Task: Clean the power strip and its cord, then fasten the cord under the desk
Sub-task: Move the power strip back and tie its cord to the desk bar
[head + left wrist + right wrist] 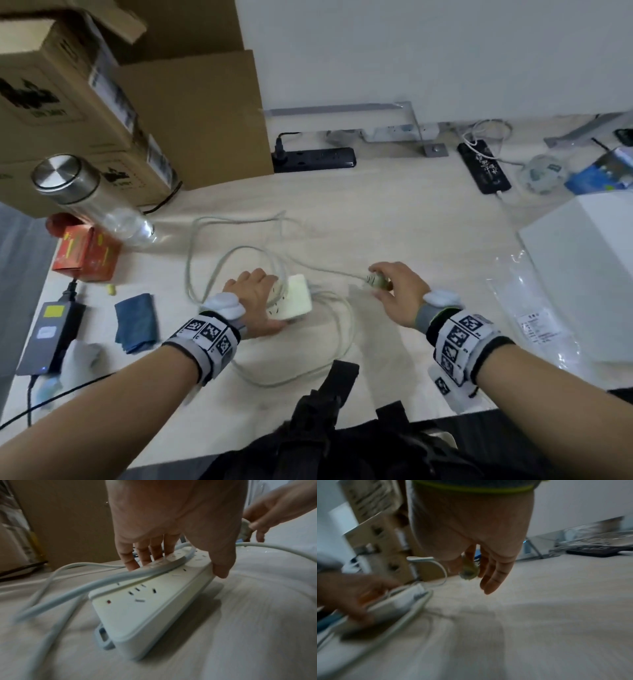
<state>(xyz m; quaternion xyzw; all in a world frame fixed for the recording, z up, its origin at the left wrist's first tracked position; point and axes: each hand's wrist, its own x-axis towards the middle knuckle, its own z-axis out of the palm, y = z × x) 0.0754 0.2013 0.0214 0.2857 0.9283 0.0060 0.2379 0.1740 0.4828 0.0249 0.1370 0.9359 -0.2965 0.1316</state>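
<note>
A white power strip (297, 298) (154, 601) lies on the light wooden desk (411, 222), tilted up on one edge. My left hand (255, 291) (171, 540) grips it from above, fingers on the socket face and thumb on its side. Its pale grey cord (212, 260) (85, 586) loops around the strip and crosses its top. My right hand (394, 287) (479, 568) pinches the cord's plug (376, 281) (468, 573) just above the desk, to the right of the strip; the outer fingers hang straight. A blue cloth (137, 322) lies left of the strip.
Cardboard boxes (102, 102) and a steel-capped bottle (89, 198) stand at the back left, beside a red box (85, 253). A grey power adapter (51, 332) lies at the left edge. Two black power strips (315, 159) (484, 168) sit at the back. A white box (589, 274) and a plastic bag (534, 308) fill the right.
</note>
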